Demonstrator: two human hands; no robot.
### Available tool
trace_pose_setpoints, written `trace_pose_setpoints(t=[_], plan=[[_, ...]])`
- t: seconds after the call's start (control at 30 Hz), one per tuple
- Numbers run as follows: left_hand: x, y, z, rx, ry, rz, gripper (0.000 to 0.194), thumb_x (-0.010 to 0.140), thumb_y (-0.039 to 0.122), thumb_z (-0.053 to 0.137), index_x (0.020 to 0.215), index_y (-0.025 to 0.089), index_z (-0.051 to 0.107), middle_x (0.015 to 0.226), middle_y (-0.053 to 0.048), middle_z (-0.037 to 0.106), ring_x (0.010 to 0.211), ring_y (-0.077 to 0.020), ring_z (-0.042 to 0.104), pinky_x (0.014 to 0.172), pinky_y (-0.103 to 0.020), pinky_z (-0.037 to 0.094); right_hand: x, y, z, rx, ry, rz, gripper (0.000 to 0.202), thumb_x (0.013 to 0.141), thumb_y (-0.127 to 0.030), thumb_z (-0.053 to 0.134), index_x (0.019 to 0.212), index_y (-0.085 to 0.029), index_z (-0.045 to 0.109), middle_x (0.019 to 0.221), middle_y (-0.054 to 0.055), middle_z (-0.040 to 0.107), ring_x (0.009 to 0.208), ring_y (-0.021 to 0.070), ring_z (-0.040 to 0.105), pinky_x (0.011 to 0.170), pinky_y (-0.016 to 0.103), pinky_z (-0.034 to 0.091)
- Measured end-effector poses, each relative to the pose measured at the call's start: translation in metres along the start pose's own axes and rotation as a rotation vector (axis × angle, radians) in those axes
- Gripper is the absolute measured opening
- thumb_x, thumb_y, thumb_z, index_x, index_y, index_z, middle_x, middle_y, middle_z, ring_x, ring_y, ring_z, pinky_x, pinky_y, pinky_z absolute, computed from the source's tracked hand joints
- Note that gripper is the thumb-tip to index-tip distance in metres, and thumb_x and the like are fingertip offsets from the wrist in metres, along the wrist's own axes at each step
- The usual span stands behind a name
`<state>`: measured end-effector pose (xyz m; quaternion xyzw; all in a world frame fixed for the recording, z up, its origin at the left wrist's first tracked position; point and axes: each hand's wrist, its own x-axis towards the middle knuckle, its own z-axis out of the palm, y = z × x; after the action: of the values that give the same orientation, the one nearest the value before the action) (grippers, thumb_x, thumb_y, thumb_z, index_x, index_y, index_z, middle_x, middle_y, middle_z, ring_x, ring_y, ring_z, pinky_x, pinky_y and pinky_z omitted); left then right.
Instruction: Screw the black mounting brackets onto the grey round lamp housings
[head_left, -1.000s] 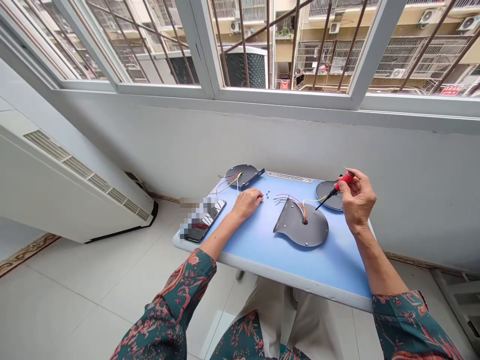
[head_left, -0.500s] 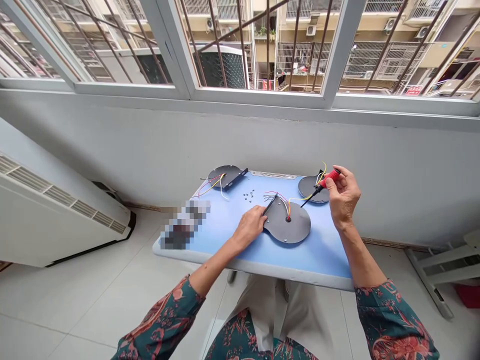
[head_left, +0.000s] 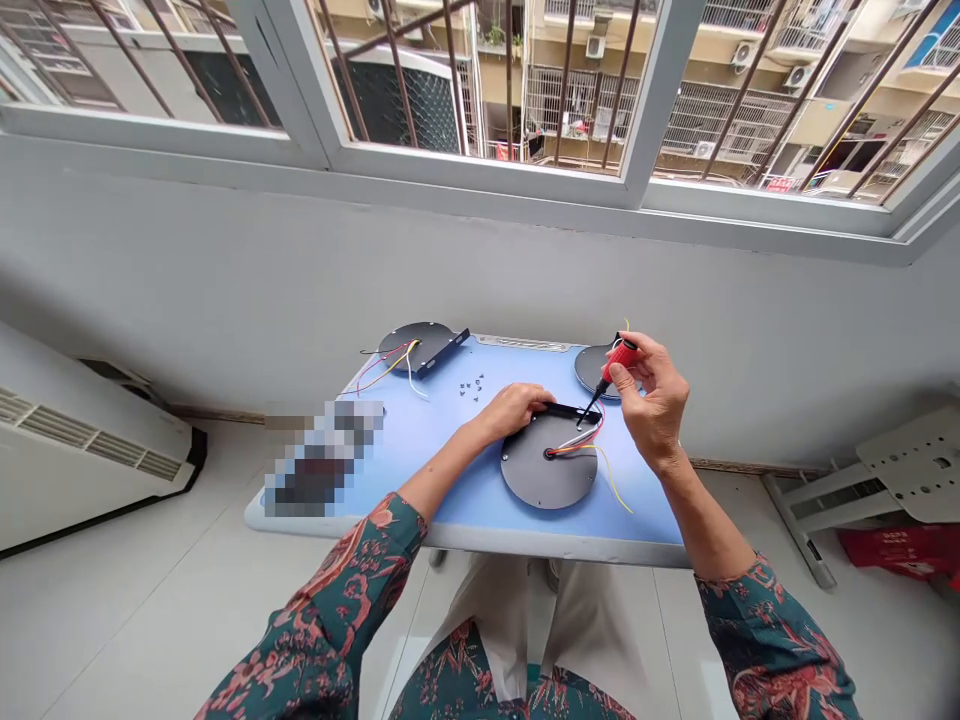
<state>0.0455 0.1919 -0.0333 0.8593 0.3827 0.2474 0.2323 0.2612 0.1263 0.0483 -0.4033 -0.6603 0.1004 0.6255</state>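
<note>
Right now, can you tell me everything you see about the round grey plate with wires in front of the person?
The dark grey plate looks like metal: flat and round, with a straight raised lip along its far side. Red, white and yellow wires come from a hole near its middle, and small screws dot its face. It lies on the blue tabletop. The left hand touches the lip; a red-handled screwdriver points at a far-side screw, contact unclear.
</note>
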Motion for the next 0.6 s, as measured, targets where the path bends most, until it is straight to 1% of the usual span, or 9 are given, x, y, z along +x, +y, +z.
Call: trace_pose_setpoints(t=[0.07,0.13,0.23,0.27,0.3,0.37,0.43,0.53,0.6], plan=[[0.002,-0.002,-0.002,0.056,0.028,0.021,0.038,0.09,0.002,0.049,0.105,0.02,0.078,0.102,-0.007,0.076,0.092,-0.0181,0.068,0.087,-0.03,0.054,-0.002,0.006,0.0,-0.03,-0.009,-0.004,0.032,0.092,-0.027,0.066,0.124,-0.026,0.067,0.097,0.003,0.075,0.079,0.0181,0.073,0.08,0.038,0.064],[0.0,0.004,-0.003,0.121,0.117,0.038,0.034,0.092,0.004,0.052,0.108,0.021,0.076,0.109,-0.009,0.076,0.099,-0.021,0.067,0.094,-0.036,0.053,-0.002,0.012,0.001,-0.052,-0.006,-0.003,0.032,0.092,-0.027,0.065,0.124,-0.026,0.067,0.097,0.002,0.076,0.079,0.0184,0.074,0.08,0.038,0.064],[-0.007,0.03,0.002,0.098,0.36,0.008,0.033,0.094,0.004,0.05,0.111,0.021,0.072,0.115,-0.009,0.074,0.109,-0.0229,0.065,0.102,-0.041,0.052,-0.003,0.02,0.003,-0.076,0.022,-0.001,0.032,0.093,-0.027,0.064,0.125,-0.027,0.067,0.098,0.002,0.076,0.081,0.0186,0.074,0.082,0.039,0.065],[-0.009,0.041,0.006,0.04,0.422,-0.022,0.031,0.096,0.005,0.048,0.11,0.021,0.071,0.112,-0.009,0.074,0.108,-0.0223,0.065,0.101,-0.04,0.052,-0.003,0.023,0.004,-0.08,0.028,0.0,0.032,0.093,-0.027,0.064,0.125,-0.027,0.066,0.098,0.002,0.076,0.081,0.0187,0.074,0.082,0.039,0.064],[-0.01,0.052,0.01,-0.036,0.453,-0.054,0.028,0.097,0.006,0.048,0.108,0.021,0.069,0.109,-0.008,0.075,0.106,-0.0214,0.067,0.099,-0.038,0.054,-0.003,0.025,0.005,-0.08,0.03,0.001,0.032,0.093,-0.027,0.064,0.125,-0.027,0.066,0.098,0.002,0.076,0.081,0.0188,0.074,0.082,0.038,0.064],[-0.011,0.069,0.02,-0.191,0.433,-0.125,0.024,0.096,0.006,0.049,0.106,0.021,0.066,0.104,-0.005,0.076,0.099,-0.019,0.07,0.094,-0.033,0.056,-0.004,0.028,0.007,-0.067,0.023,0.004,0.032,0.093,-0.027,0.065,0.125,-0.027,0.066,0.099,0.002,0.076,0.082,0.0188,0.075,0.081,0.038,0.064],[-0.009,0.078,0.03,-0.27,0.378,-0.2,0.026,0.093,0.002,0.048,0.103,0.021,0.064,0.1,-0.003,0.076,0.094,-0.0171,0.071,0.089,-0.03,0.057,-0.006,0.031,0.008,-0.055,0.015,0.005,0.032,0.093,-0.027,0.065,0.125,-0.027,0.066,0.099,0.003,0.076,0.082,0.0187,0.075,0.08,0.037,0.064],[-0.005,0.075,0.04,-0.26,0.343,-0.294,0.031,0.088,-0.004,0.045,0.094,0.021,0.062,0.095,-0.002,0.074,0.088,-0.0159,0.071,0.084,-0.028,0.056,-0.007,0.035,0.008,-0.063,0.014,0.009,0.032,0.094,-0.028,0.064,0.126,-0.027,0.066,0.1,0.003,0.076,0.083,0.0192,0.075,0.079,0.037,0.064],[-0.006,0.069,0.043,-0.239,0.347,-0.303,0.03,0.086,-0.004,0.045,0.09,0.021,0.061,0.092,-0.002,0.074,0.087,-0.016,0.07,0.083,-0.028,0.056,-0.008,0.037,0.007,-0.073,0.018,0.013,0.032,0.094,-0.03,0.064,0.127,-0.028,0.065,0.101,0.003,0.076,0.086,0.0198,0.075,0.081,0.038,0.064]])
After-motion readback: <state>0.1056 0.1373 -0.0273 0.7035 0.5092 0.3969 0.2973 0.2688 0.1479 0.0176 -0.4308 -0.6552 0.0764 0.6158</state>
